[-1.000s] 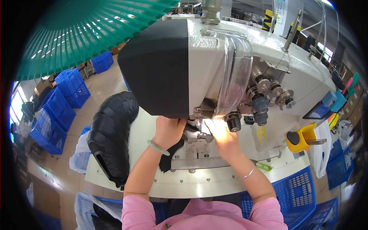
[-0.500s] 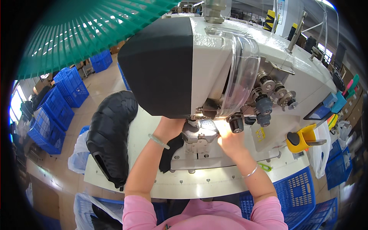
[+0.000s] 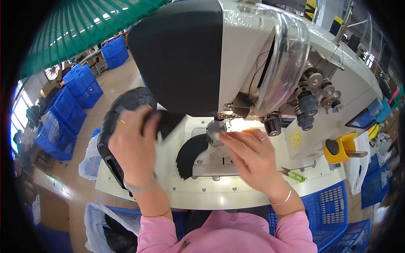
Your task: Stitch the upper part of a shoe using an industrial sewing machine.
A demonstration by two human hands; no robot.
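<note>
My left hand [image 3: 133, 147] is raised left of the sewing machine [image 3: 175, 63], its fingers closed on a black fabric piece [image 3: 171, 123]; motion blurs both. Behind that hand, a long curved bundle of black pieces [image 3: 106, 141] lies on the table, partly hidden. A fan of flat black fabric pieces [image 3: 190, 158] rests beside the machine's sewing post. My right hand [image 3: 251, 162] is at the post under the machine head, fingers stretched forward and thumb lower down. Its fingertips are near or on the round metal part [image 3: 215, 127]; I cannot tell if they touch.
Green thread snips [image 3: 294, 175] lie right of my right hand. A yellow holder [image 3: 337, 150] is fixed farther right. Blue crates [image 3: 325, 211] stand below the table edge, with a plastic bag of black pieces [image 3: 95, 230] at lower left. A green fan guard [image 3: 84, 33] hangs upper left.
My left hand has come out from under the machine head and swung left and up with a black piece. My right hand has drawn back slightly toward me. The view has shifted a little.
</note>
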